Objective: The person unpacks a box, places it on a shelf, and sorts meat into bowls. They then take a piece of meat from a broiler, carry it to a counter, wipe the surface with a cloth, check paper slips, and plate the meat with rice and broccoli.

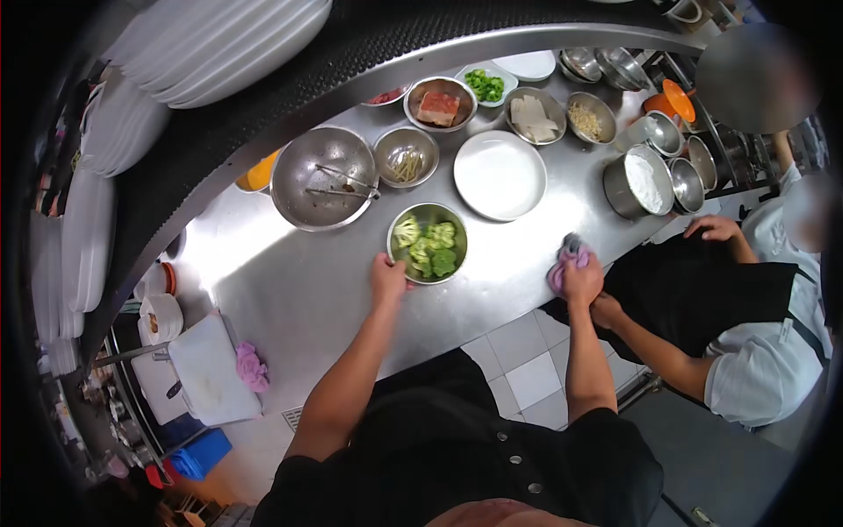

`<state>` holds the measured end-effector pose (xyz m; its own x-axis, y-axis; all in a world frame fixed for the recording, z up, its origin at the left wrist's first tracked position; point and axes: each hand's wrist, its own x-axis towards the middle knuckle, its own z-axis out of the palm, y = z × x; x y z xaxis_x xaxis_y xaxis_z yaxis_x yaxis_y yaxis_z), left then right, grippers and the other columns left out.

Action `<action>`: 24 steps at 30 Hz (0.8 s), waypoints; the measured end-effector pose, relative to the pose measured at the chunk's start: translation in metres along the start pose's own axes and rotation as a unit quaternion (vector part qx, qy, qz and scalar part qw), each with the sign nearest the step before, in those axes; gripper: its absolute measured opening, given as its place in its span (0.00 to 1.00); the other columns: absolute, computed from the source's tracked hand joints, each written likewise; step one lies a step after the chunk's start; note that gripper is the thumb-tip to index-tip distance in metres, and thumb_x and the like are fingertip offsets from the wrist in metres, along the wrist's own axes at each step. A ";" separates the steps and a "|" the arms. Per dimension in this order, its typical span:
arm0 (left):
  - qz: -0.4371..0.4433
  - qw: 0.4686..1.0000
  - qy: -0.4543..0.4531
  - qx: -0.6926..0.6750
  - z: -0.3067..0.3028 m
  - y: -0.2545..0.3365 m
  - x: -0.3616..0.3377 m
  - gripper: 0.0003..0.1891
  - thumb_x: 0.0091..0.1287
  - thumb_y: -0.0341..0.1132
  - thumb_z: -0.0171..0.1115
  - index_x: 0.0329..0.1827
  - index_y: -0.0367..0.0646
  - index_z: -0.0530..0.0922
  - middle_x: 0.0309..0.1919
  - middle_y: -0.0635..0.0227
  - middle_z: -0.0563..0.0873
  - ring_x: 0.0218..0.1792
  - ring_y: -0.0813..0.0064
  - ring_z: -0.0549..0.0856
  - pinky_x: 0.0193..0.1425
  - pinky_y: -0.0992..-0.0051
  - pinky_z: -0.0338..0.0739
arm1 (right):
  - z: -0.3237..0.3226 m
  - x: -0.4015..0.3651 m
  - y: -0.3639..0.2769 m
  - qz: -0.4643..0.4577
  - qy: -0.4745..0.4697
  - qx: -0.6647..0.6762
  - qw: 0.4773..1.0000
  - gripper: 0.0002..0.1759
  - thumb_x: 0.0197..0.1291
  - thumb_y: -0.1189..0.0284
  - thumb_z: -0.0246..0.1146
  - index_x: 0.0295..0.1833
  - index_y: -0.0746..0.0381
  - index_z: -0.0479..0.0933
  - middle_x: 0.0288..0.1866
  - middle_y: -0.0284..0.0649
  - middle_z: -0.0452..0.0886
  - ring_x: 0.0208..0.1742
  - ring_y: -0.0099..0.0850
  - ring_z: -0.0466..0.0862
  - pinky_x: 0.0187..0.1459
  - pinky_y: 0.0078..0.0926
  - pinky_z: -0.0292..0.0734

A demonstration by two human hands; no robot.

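Observation:
My left hand (389, 279) grips the near left rim of a steel bowl of broccoli (428, 244) on the steel counter (342, 303). Near the counter's front edge, my right hand (583, 279) is closed on a purple cloth (569, 262). A white round plate (500, 176) lies beyond and between my hands. Behind the broccoli stands a small steel bowl with pale strips (406, 158); left of that is a large steel bowl (323, 178) with tongs (347, 182) in it.
Bowls of meat (438, 107), chopped greens (484, 85) and white slices (533, 117) line the back. A pot of white powder (639, 182) stands right. A co-worker (738, 307) is close at right. A cutting board (213, 371) and pink cloth (251, 367) lie left.

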<state>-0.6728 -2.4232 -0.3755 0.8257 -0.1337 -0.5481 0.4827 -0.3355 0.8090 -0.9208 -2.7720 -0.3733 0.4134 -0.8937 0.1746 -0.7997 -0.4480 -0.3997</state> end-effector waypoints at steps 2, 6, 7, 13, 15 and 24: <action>-0.023 0.998 0.000 -0.054 -0.015 -0.005 0.021 0.12 0.68 0.29 0.67 0.44 0.40 0.70 0.33 0.59 0.85 0.22 0.70 0.85 0.18 0.74 0.79 | -0.027 -0.025 -0.026 -0.015 -0.054 0.109 0.993 0.26 0.56 0.59 0.70 0.58 0.62 0.83 0.49 0.53 0.86 0.52 0.51 0.85 0.57 0.44 0.79; -0.014 0.981 -0.048 -0.189 -0.020 0.005 0.030 0.17 0.72 0.33 0.67 0.54 0.39 0.69 0.40 0.55 0.87 0.25 0.71 0.86 0.29 0.71 0.84 | -0.030 -0.078 -0.084 -0.182 -0.164 0.199 0.949 0.33 0.57 0.59 0.70 0.67 0.61 0.77 0.66 0.57 0.79 0.67 0.55 0.77 0.66 0.50 0.74; -0.009 0.981 -0.052 -0.189 -0.023 0.013 0.023 0.17 0.72 0.33 0.67 0.54 0.39 0.69 0.40 0.55 0.87 0.25 0.71 0.86 0.29 0.71 0.84 | -0.017 -0.091 -0.093 -0.267 -0.182 0.203 0.924 0.36 0.57 0.58 0.71 0.70 0.60 0.75 0.70 0.58 0.75 0.71 0.58 0.73 0.68 0.54 0.72; 0.087 0.993 -0.041 0.062 -0.068 -0.038 -0.004 0.33 0.64 0.32 0.70 0.73 0.40 0.69 0.65 0.52 0.79 0.54 0.62 0.86 0.51 0.64 0.84 | 0.021 -0.186 -0.163 -0.333 -0.339 0.082 0.876 0.30 0.48 0.66 0.75 0.60 0.56 0.81 0.67 0.57 0.75 0.68 0.60 0.73 0.66 0.58 0.72; 0.199 0.960 -0.088 0.176 -0.095 -0.082 -0.015 0.34 0.59 0.32 0.73 0.71 0.41 0.72 0.68 0.48 0.77 0.61 0.54 0.82 0.60 0.64 0.81 | 0.030 -0.194 -0.194 -0.337 -0.360 0.090 0.865 0.26 0.46 0.67 0.75 0.54 0.57 0.82 0.62 0.53 0.78 0.64 0.55 0.78 0.62 0.54 0.77; 0.228 0.880 0.008 0.416 -0.151 -0.077 -0.133 0.60 0.38 0.41 0.88 0.80 0.48 0.64 0.72 0.42 0.69 0.73 0.43 0.71 0.76 0.55 0.70 | 0.045 -0.241 -0.288 -0.392 -0.592 0.222 0.668 0.44 0.47 0.64 0.74 0.74 0.57 0.72 0.66 0.55 0.81 0.67 0.52 0.81 0.66 0.43 0.76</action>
<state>-0.7761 -2.2392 -0.3327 0.8850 -0.4210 -0.1991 -0.2757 -0.8182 0.5045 -0.7699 -2.4263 -0.3409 0.8946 0.3758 -0.2417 -0.0351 -0.4802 -0.8764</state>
